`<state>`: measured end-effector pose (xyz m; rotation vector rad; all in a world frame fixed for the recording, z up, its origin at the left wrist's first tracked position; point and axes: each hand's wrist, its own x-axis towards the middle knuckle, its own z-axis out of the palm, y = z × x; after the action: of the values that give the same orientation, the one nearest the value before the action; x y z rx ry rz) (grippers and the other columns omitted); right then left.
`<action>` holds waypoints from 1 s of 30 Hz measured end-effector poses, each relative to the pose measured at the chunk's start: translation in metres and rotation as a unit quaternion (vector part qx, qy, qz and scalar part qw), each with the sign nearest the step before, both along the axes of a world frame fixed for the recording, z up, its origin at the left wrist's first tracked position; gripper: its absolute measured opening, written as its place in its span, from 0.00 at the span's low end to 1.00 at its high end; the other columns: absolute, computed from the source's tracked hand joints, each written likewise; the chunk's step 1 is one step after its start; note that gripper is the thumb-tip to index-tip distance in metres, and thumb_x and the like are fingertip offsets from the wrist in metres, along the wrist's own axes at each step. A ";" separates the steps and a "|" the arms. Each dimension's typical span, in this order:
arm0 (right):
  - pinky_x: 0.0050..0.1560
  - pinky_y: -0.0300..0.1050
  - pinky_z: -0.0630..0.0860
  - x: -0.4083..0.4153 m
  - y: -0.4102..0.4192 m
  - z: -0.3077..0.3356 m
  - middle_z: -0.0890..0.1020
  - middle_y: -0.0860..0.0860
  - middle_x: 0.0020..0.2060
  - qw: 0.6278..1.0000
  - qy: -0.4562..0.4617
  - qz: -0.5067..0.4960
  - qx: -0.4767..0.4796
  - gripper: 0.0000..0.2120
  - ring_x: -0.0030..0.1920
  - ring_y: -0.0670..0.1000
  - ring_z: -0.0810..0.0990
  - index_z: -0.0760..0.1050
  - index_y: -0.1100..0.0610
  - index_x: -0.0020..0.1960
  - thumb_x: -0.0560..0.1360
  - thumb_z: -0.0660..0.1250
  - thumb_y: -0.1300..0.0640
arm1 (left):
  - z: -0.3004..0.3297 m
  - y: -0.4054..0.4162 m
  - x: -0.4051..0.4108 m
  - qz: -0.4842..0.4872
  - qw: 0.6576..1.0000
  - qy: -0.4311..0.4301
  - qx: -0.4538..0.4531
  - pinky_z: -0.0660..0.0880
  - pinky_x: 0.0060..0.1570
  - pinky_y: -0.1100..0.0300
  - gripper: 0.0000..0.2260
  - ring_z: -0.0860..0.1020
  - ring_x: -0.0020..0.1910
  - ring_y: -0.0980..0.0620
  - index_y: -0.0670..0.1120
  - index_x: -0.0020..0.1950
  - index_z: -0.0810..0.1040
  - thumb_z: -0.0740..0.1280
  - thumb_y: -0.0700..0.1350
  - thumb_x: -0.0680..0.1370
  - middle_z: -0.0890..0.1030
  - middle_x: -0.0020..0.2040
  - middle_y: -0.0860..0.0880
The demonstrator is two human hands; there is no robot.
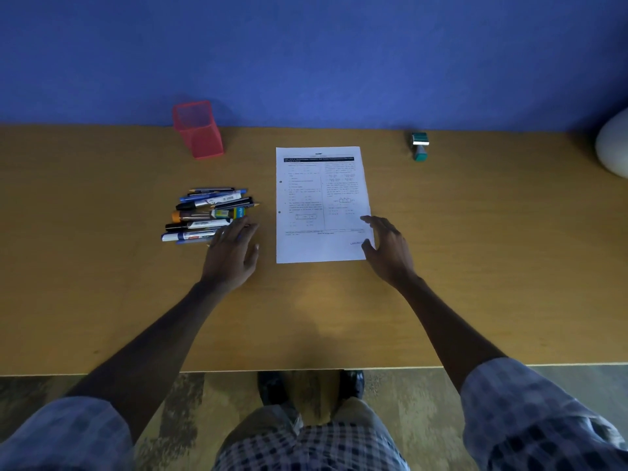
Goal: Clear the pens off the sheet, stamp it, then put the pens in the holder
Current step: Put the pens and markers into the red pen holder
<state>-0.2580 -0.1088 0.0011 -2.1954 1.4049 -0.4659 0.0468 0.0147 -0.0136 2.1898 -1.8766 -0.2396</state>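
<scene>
A printed white sheet [321, 205] lies flat in the middle of the wooden desk [475, 266]. Left of it, off the paper, several pens and markers [207, 214] lie in a loose pile. My left hand [234, 253] rests palm down at the pile's near right corner, fingers spread and touching the nearest pens, gripping none. At the sheet's lower right edge my right hand [387, 249] is spread, its fingertips and thumb on the paper's border. A red mesh pen holder [198, 129] stands upright at the back left. The green stamp [420, 146] sits at the back right.
A blue wall rises directly behind the desk. Part of a pale rounded object [613, 144] shows at the far right edge. The desk's front edge runs just above my lap, and my shoes [351, 384] are on the floor below.
</scene>
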 end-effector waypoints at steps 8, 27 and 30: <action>0.53 0.49 0.80 0.064 0.017 0.013 0.80 0.52 0.61 0.998 -0.044 0.052 -0.005 0.19 0.57 0.51 0.80 0.75 0.56 0.65 0.74 0.66 0.62 | 0.008 0.014 0.029 0.035 0.999 -0.011 0.012 0.69 0.67 0.42 0.25 0.67 0.73 0.39 0.42 0.70 0.72 0.67 0.38 0.72 0.69 0.73 0.42; 0.54 0.52 0.77 0.209 0.033 -0.003 0.77 0.51 0.65 0.988 0.020 0.154 0.013 0.21 0.60 0.55 0.78 0.72 0.54 0.68 0.75 0.68 0.55 | 0.009 0.012 0.084 0.039 0.999 -0.032 0.010 0.66 0.67 0.46 0.23 0.69 0.70 0.44 0.45 0.74 0.67 0.64 0.44 0.79 0.70 0.70 0.45; 0.55 0.54 0.77 0.224 0.026 -0.004 0.73 0.51 0.68 0.987 0.049 0.155 -0.012 0.22 0.63 0.55 0.75 0.70 0.55 0.69 0.76 0.67 0.55 | 0.008 0.004 0.089 0.043 0.998 -0.037 0.001 0.66 0.66 0.46 0.22 0.69 0.70 0.44 0.45 0.73 0.67 0.63 0.49 0.80 0.71 0.70 0.45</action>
<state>-0.0343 -0.0827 -0.0029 -2.4299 1.0784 -0.2674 0.1357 0.0186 -0.0054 2.3051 -1.8143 -0.1455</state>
